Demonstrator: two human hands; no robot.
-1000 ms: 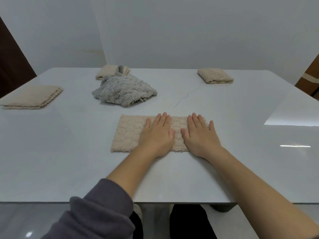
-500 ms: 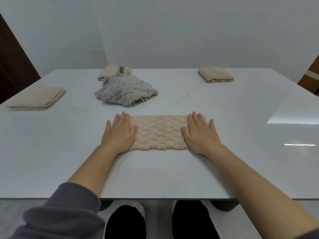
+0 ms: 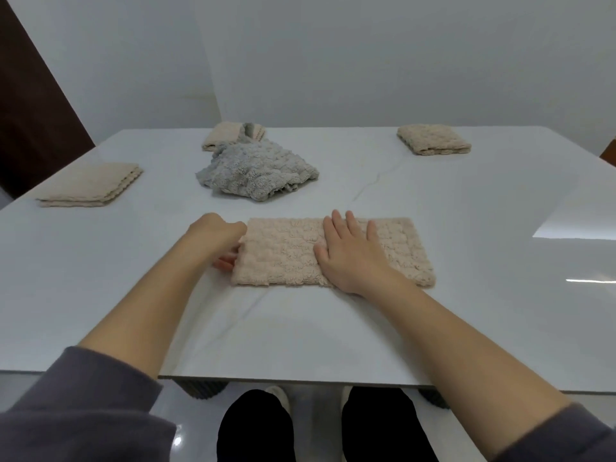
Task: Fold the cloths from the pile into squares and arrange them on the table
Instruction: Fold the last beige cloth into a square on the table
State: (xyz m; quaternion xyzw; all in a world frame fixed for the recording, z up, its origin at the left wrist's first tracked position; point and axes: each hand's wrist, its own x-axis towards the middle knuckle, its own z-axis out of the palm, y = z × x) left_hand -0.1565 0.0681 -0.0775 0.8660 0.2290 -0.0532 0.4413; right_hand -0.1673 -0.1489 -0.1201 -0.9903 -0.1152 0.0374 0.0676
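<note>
A beige cloth (image 3: 286,251) lies folded into a long rectangle on the white table (image 3: 483,261) in front of me. My left hand (image 3: 220,238) is at its left end, fingers curled around and under that edge. My right hand (image 3: 350,253) lies flat on the cloth's middle, fingers straight and spread. Behind it a crumpled grey cloth (image 3: 253,171) sits unfolded. Three folded beige squares lie further off: one at the left (image 3: 90,185), one at the back (image 3: 223,138) partly behind the grey cloth, one at the back right (image 3: 433,140).
The table's near edge (image 3: 300,383) runs across the lower view, with my legs and shoes below it. A dark door panel (image 3: 33,105) stands at the left and a white wall behind the table.
My left hand went from lying flat on the cloth's left end to curling around its left edge. My right hand slid from the right end to the cloth's middle.
</note>
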